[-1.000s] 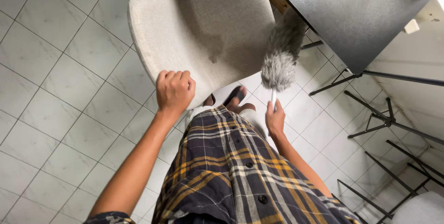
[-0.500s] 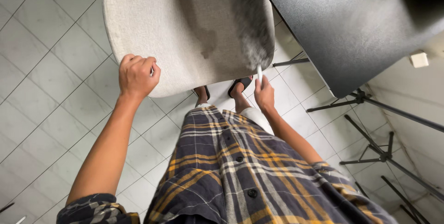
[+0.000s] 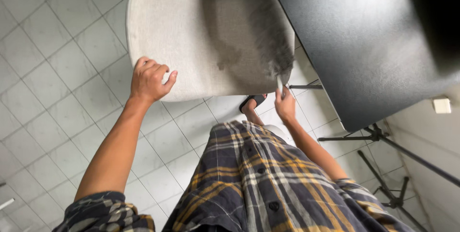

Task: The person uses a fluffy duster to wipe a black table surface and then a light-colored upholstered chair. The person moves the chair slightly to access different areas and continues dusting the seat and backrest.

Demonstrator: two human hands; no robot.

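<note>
A beige upholstered chair (image 3: 191,35) stands in front of me, its seat showing a darker stain near the middle. My left hand (image 3: 149,79) rests on the chair's near left edge, fingers loosely curled over it. My right hand (image 3: 286,105) grips the white handle of a fluffy grey duster (image 3: 273,45). The duster's head is blurred and lies across the right side of the seat. Below are my plaid shirt and one sandalled foot (image 3: 252,101).
A black tabletop (image 3: 364,45) fills the upper right, right beside the chair. Black metal stand legs (image 3: 383,141) spread over the white tiled floor (image 3: 57,69) at lower right. A small white block (image 3: 441,105) sits by the wall.
The duster has swung from beside the chair's right edge onto the seat. My left hand has loosened slightly on the chair edge. The view has shifted.
</note>
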